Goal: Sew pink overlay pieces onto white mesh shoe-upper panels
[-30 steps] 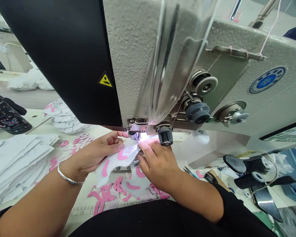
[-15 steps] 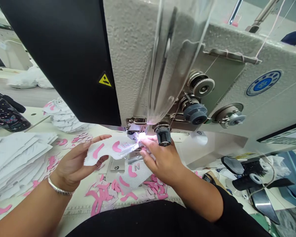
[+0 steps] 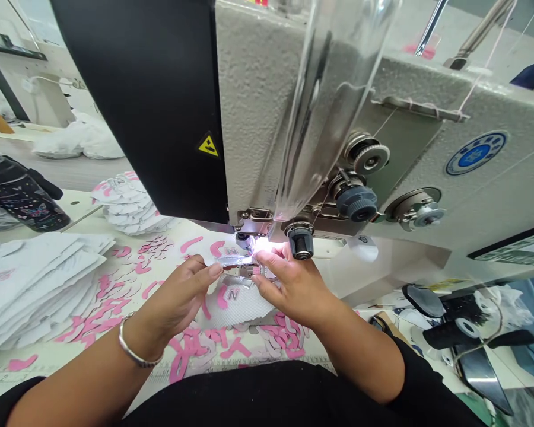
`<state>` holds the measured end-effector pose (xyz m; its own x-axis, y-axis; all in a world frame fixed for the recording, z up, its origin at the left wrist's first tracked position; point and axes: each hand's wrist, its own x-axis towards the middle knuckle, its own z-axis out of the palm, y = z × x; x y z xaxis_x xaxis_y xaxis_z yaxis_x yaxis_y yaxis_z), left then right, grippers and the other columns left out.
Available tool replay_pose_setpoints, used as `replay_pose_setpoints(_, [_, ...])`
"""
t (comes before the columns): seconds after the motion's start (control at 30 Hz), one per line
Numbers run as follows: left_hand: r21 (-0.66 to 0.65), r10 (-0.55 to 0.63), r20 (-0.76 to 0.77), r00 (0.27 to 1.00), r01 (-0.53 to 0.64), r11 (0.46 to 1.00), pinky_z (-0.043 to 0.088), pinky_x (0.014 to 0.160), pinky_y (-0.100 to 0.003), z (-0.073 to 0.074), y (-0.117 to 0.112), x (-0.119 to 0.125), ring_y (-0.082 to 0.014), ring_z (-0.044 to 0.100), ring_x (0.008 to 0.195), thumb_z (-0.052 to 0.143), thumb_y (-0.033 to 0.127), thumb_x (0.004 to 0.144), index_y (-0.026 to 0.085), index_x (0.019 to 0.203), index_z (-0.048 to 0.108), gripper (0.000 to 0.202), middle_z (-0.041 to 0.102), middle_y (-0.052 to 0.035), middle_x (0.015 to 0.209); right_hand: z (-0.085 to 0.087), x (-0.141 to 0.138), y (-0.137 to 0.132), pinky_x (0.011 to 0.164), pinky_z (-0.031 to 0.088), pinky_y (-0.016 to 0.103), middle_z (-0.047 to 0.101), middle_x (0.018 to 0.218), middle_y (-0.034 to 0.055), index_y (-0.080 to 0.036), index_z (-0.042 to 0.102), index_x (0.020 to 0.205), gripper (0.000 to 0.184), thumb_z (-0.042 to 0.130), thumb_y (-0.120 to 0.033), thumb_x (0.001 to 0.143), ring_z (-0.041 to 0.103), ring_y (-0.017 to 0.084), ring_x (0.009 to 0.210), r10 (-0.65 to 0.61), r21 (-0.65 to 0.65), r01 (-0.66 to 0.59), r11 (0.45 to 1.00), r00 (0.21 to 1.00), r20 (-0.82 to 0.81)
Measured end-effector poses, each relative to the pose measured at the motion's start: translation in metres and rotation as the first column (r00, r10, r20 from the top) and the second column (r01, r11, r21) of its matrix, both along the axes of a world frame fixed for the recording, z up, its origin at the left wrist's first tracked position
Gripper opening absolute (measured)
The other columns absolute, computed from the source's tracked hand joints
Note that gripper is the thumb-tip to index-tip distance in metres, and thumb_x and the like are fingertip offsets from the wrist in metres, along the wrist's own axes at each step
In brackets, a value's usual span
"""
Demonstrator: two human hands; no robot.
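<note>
Under the lit needle area of a sewing machine lies a white mesh fabric piece with pink curved patches and a grey N. My left hand pinches the silvery edge of this fabric, thumb on top, just left of the needle. On the other side, my right hand presses the fabric close to the presser foot, its fingertips gathered at the edge. The bright lamp and my fingers partly hide the stitching point.
Pink cut-out scraps litter the table around the fabric. Stacks of white pieces stand at left, beside a dark patterned bottle. Black thread spools and a blue bin are at right.
My left hand has moved right, from the fabric's outer end to its edge near the needle, and now grips there. My right hand stays by the needle. The view has shifted slightly.
</note>
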<state>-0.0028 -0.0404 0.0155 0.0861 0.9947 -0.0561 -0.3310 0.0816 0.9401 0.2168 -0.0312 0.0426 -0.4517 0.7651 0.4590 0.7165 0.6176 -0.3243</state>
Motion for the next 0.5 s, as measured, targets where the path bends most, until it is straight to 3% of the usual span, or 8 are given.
replay_pose_setpoints(0.13, [-0.006, 0.059, -0.019, 0.998, -0.060, 0.998, 0.052, 0.082, -0.034, 0.002, 0.007, 0.005, -0.0254, 0.063, 0.097, 0.082, 0.036, 0.071, 0.017, 0.068, 0.062, 0.027, 0.070, -0.0069, 0.090, -0.004, -0.001, -0.001, 0.083, 0.052, 0.041, 0.054, 0.097, 0.0084, -0.024, 0.066, 0.121, 0.036, 0.056, -0.042, 0.091, 0.054, 0.023, 0.090, -0.014, 0.058, 0.012, 0.998, 0.999, 0.031])
replay_pose_setpoints(0.3, [0.001, 0.012, -0.021, 1.000, -0.012, 1.000, 0.050, 0.083, -0.031, 0.002, 0.011, 0.004, -0.0199, 0.062, 0.090, 0.078, 0.034, 0.077, 0.017, 0.082, 0.068, 0.020, 0.069, -0.0050, 0.087, -0.009, -0.003, -0.002, 0.087, 0.052, 0.044, 0.054, 0.101, 0.0107, -0.020, 0.066, 0.121, 0.038, 0.054, -0.042, 0.092, 0.055, 0.025, 0.096, -0.030, 0.093, 0.026, 0.995, 0.998, 0.049])
replay_pose_setpoints(0.5, [0.034, -0.041, -0.025, 0.999, 0.042, 0.999, 0.050, 0.086, -0.031, 0.007, 0.012, 0.005, -0.0208, 0.063, 0.092, 0.073, 0.036, 0.082, 0.016, 0.088, 0.072, 0.021, 0.071, -0.0072, 0.091, -0.013, -0.003, -0.002, 0.090, 0.052, 0.046, 0.055, 0.105, 0.0123, -0.019, 0.066, 0.119, 0.034, 0.054, -0.038, 0.092, 0.055, 0.026, 0.101, -0.015, 0.137, 0.015, 0.990, 1.000, -0.002])
